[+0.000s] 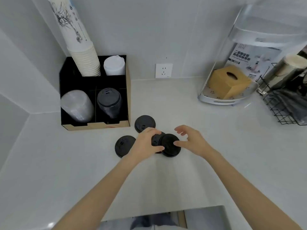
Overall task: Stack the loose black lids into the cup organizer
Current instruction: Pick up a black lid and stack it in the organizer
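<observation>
Several loose black lids lie on the white counter in front of the cup organizer (127, 90). One black lid (144, 123) sits nearest the organizer, another (123, 145) to the left. Two overlapping lids lie in the middle: my left hand (146, 144) grips the left one (156, 140) between thumb and fingers, and my right hand (191, 140) touches the right one (170, 145) with its thumb, fingers spread apart. A stack of black lids (109, 102) stands in the organizer's front right compartment.
The organizer also holds clear lids (77, 107), white lids (114, 65) and a tall stack of paper cups (79, 47). A clear corner shelf with a tissue box (229, 82) and a black wire rack (285, 103) stand at the right. A wall socket (164, 70) is behind.
</observation>
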